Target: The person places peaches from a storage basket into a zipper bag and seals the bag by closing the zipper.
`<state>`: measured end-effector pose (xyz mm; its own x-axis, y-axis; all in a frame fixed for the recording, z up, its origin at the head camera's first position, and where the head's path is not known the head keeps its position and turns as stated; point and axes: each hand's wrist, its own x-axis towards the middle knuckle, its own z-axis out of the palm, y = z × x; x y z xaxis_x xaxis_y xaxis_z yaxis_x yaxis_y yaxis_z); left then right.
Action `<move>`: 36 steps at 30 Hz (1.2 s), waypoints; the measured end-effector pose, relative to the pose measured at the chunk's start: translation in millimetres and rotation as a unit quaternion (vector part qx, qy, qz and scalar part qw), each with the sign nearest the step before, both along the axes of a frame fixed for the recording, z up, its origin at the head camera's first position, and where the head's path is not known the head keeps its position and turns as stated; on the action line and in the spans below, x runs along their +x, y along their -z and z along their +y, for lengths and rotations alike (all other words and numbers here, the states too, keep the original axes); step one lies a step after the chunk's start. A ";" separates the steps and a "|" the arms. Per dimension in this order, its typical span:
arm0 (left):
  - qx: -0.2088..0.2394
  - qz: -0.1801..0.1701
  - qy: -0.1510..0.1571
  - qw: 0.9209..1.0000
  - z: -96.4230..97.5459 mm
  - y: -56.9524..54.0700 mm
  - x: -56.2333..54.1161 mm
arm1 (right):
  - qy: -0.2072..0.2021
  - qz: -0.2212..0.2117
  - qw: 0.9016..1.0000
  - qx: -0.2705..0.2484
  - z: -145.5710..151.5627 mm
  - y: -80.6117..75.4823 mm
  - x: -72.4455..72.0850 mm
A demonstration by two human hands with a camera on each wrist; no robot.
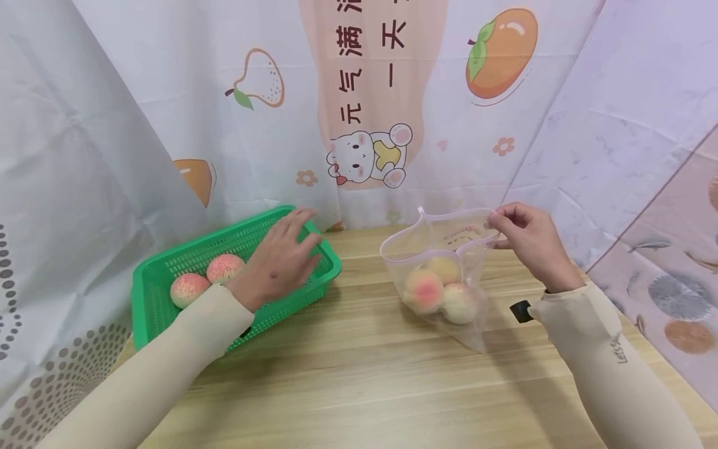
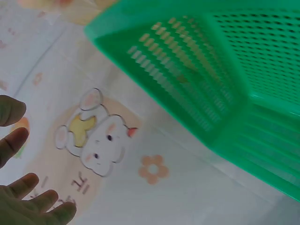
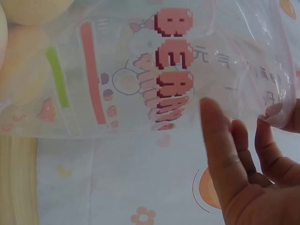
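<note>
My right hand pinches the rim of a clear zip bag, whose mouth gapes toward the left. In the right wrist view, thumb and finger hold the bag's edge and printed letters show on its plastic. Several peaches lie inside the bag. Over the near right part of a green plastic basket hovers my left hand, fingers spread and holding nothing. Two pink peaches sit in the basket's left half. The left wrist view shows loose fingertips apart from the basket.
Both the basket and the bag stand on a wood-grain table. A white curtain with fruit and cartoon prints hangs right behind them. More patterned cloth hangs along the right side.
</note>
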<state>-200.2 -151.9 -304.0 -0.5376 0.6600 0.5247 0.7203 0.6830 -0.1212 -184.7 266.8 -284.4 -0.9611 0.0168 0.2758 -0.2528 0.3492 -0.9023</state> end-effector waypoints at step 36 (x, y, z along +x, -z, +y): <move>-0.116 -0.139 -0.115 0.977 -67.6 14.2 -6.2 | -0.066 -0.023 0.987 -0.144 2.6 8.7 1.5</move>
<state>-206.3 -219.5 -318.2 -0.7866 0.5883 0.1875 0.5776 0.8084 -0.1130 -183.2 269.4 -293.1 -0.9715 -0.0388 0.2338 -0.2354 0.0428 -0.9710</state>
